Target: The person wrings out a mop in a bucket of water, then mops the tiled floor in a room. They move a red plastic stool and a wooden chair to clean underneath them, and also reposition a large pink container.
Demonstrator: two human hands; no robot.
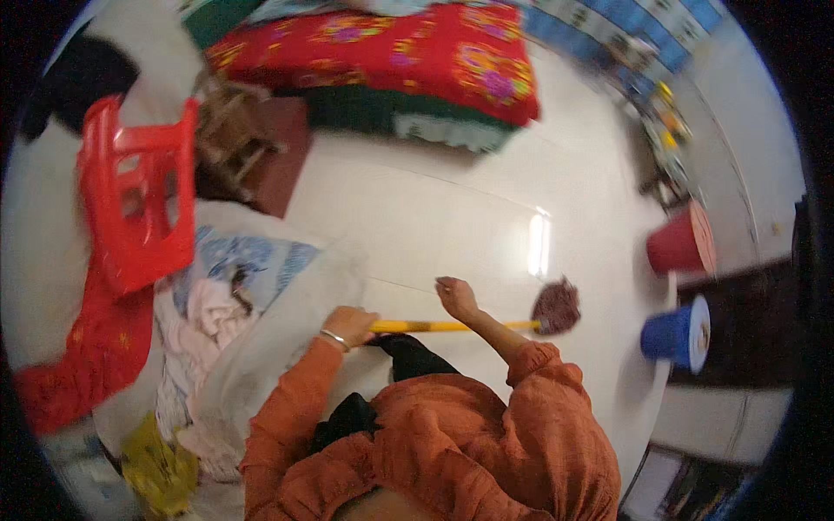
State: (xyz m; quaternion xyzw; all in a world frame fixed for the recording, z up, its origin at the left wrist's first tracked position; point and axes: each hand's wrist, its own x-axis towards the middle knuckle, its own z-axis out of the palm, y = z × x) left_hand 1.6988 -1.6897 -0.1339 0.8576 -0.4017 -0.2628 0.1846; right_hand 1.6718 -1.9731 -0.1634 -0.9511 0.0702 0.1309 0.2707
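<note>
Gripping the near end of a yellow mop handle (452, 326), the left hand (349, 325) is seen closed around it, a silver bangle (334, 339) on its wrist. The handle is held nearly level across the view, running from that hand rightward to a dark reddish mop head (556, 306), which rests on the glossy white floor (434, 217). The right hand (455, 295) is placed just above the middle of the handle; whether its fingers are wrapped on the handle or only laid beside it cannot be told. Both arms are covered by orange sleeves (530, 408). A red bucket (682, 243) and a blue bucket (678, 334) are set to the right of the mop head, near it. A red plastic stool (139, 195) and a heap of clothes (217, 321) are found to the left, and a red flowered bedspread (391, 48) at the top.
</note>
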